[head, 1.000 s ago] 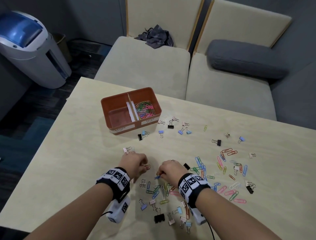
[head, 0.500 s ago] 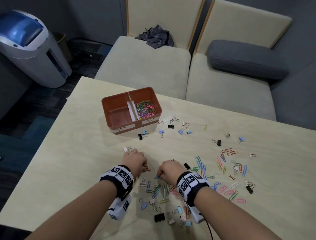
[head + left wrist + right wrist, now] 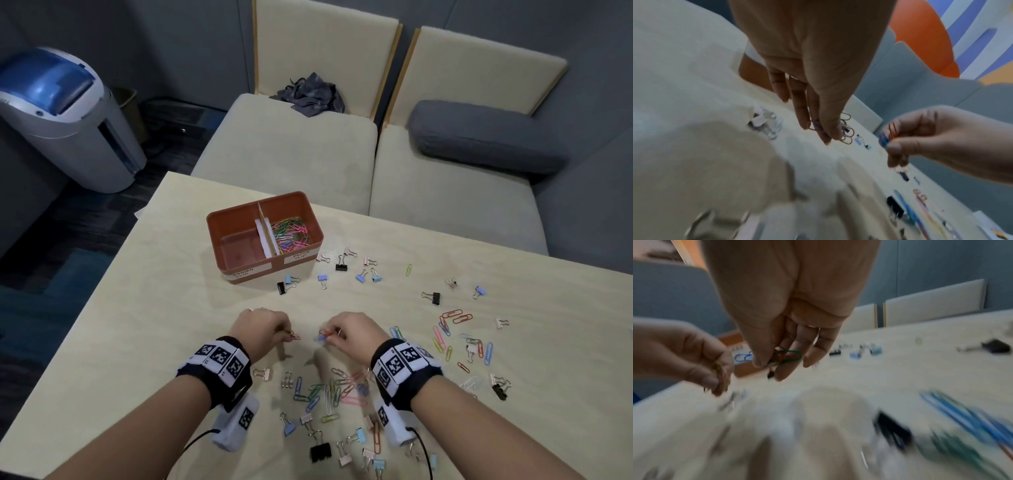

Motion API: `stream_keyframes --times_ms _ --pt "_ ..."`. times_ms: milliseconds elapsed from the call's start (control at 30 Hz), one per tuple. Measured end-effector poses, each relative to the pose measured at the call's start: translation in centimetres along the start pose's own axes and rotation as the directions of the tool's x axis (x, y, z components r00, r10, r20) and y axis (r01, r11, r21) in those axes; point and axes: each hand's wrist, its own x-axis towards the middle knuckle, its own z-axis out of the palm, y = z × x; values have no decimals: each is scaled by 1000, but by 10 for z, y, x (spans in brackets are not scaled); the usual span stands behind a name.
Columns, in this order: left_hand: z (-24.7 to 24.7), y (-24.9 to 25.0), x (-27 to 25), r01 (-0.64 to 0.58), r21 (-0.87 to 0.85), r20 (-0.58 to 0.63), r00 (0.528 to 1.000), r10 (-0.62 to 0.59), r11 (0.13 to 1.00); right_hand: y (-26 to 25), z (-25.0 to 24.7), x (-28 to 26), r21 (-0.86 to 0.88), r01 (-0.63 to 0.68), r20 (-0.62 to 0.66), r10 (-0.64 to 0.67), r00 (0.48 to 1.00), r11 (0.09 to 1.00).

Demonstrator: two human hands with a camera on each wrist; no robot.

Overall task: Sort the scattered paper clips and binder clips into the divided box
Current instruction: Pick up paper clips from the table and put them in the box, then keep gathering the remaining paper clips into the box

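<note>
My left hand (image 3: pixel 279 330) hovers over the table and pinches a small bunch of paper clips (image 3: pixel 818 128), red and blue among them. My right hand (image 3: pixel 330 335) is close beside it and pinches its own bunch of paper clips (image 3: pixel 786 356), with a green one showing. The orange divided box (image 3: pixel 219 219) stands beyond both hands; its right compartment holds a heap of coloured paper clips (image 3: pixel 291 233), and its left compartment looks bare. Loose paper clips and binder clips lie scattered (image 3: pixel 329 394) under and behind my wrists.
More paper clips (image 3: pixel 455 339) and binder clips (image 3: pixel 433 297) are strewn to the right, and a row of binder clips (image 3: pixel 340 267) lies just right of the box. Beige seats with a grey cushion (image 3: pixel 479 137) stand past the table's far edge. A grey-blue bin (image 3: pixel 61 116) stands on the floor at left.
Both hands have lifted a little off the table and moved slightly forward toward the box, each still pinching its clips. The clips on the table have not shifted.
</note>
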Motion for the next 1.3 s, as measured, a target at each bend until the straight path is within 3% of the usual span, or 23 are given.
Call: stream_keyframes --times_ms 100,267,333,533,733,933,1000,1167,1300 --pt "-25 6 -3 -21 -155 -67 998 11 988 -18 -45 11 32 78 -166 -72 984 996" --pt "-70 20 -6 -70 -214 -160 986 36 974 -54 -106 55 50 209 -414 -170 894 977" --pt "-84 25 -7 -82 -243 -200 979 33 967 -64 -115 78 43 197 -438 -159 885 979" --pt "-114 34 7 -105 -344 -245 969 19 933 -62 -111 124 159 94 -374 -28 927 983" --pt "-133 27 66 -18 -267 -329 942 -73 963 -33 -111 99 181 121 -495 -16 869 976" --pt "-122 23 111 96 -129 -145 983 -114 987 -3 -87 47 210 100 -427 -1 904 973" --pt "-118 22 110 87 -102 -142 985 -101 991 4 -74 31 228 85 -396 13 918 970" --pt "-117 19 73 -136 -130 -351 933 83 982 21 -37 -5 235 30 -301 44 953 971" --pt "-101 17 20 -234 -138 -334 926 177 962 31 -4 -28 155 -37 -172 63 983 987"
